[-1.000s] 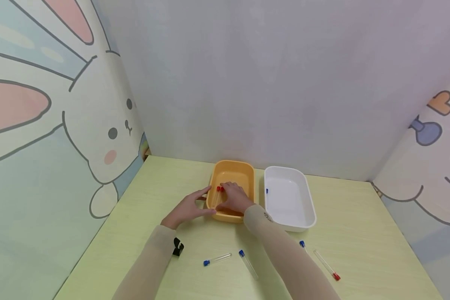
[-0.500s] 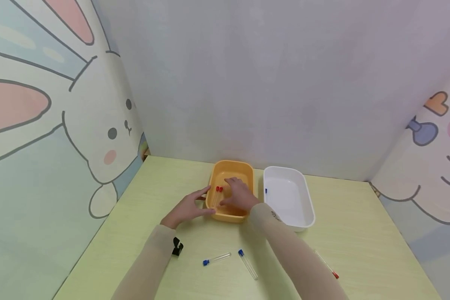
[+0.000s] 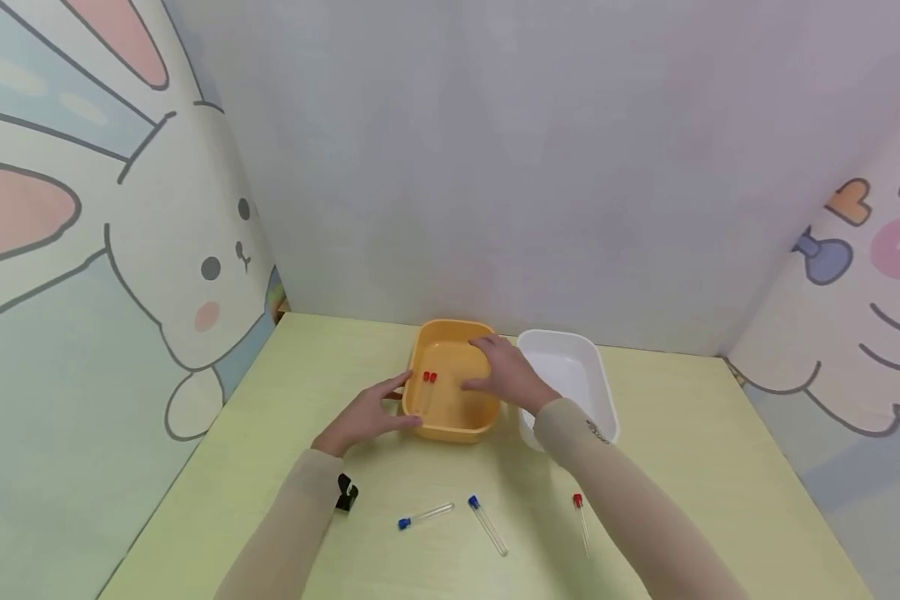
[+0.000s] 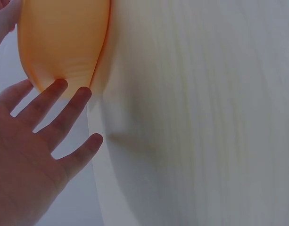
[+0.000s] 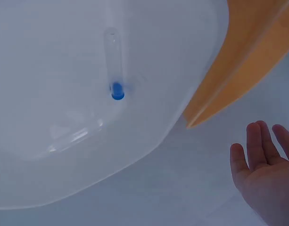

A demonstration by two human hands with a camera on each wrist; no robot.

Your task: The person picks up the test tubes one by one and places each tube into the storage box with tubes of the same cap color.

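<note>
My left hand (image 3: pixel 363 419) rests at the left side of the orange tray (image 3: pixel 457 433), its fingers spread along the tray's wall; in the left wrist view the fingertips overlap the tray's end. Inside that tray two test tubes with red caps (image 3: pixel 430 377) lie side by side near the left wall. Over the tray's right rim hovers my right hand (image 3: pixel 516 372), thumb and fingers apart with nothing between them. The white tray (image 3: pixel 607 400) stands to the right, partly behind the right hand. A blue-capped test tube (image 5: pixel 114 61) lies in it.
On the table in front of the trays lie two blue-capped test tubes (image 3: pixel 489 527) and a red-capped one (image 3: pixel 582 525) beside my right sleeve. A small black object (image 3: pixel 347 493) sits by the left sleeve. A wall (image 3: pixel 450 167) rises behind the trays.
My right hand has pulled away from the red-capped tubes, moving right and up to the orange tray's right rim. The left hand keeps its place at the tray. The head view has shifted slightly.
</note>
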